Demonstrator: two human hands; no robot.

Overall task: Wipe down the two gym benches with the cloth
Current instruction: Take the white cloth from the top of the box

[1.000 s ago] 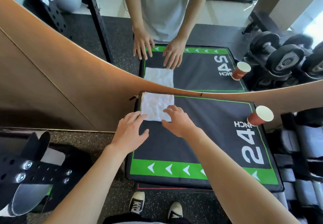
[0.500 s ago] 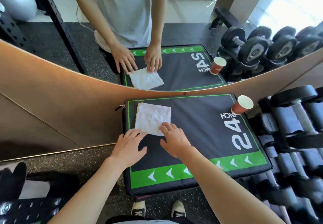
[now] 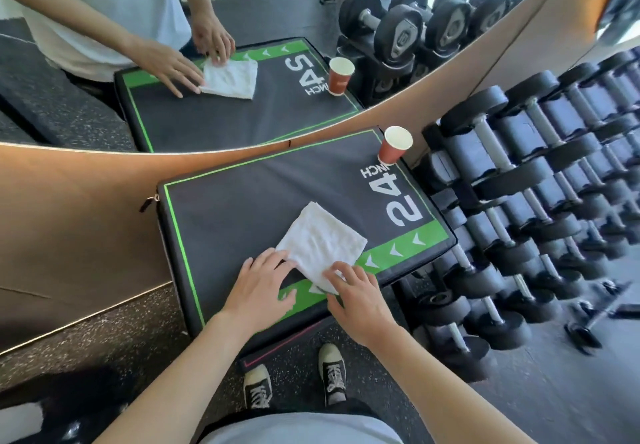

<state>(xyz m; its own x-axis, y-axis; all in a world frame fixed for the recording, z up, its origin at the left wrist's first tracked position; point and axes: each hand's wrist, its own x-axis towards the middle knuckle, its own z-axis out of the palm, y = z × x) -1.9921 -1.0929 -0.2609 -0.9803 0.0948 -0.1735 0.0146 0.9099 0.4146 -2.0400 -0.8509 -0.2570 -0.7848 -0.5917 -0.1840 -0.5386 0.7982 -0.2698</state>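
While we lean over the black padded gym bench with green edging and a white "24 INCH" print, the folded white terry cloth lies flat on its top near the bench's front green arrow band, set at a slant to the bench's edges. Our left hand rests on the bench just beside the cloth's near left edge, fingers extended and spread, fingertips touching that edge. Our right hand sits at the cloth's nearest corner, fingers bent and pressing down on the fabric; we cannot tell whether the thumb pinches it. The cloth looks creased and slightly rumpled, a rough square with its nearest corner hidden under our right fingers. At the bench's far right corner stands a red paper cup with a white inside, upright, well apart from the cloth. Right of the bench sits a rack of black dumbbells.
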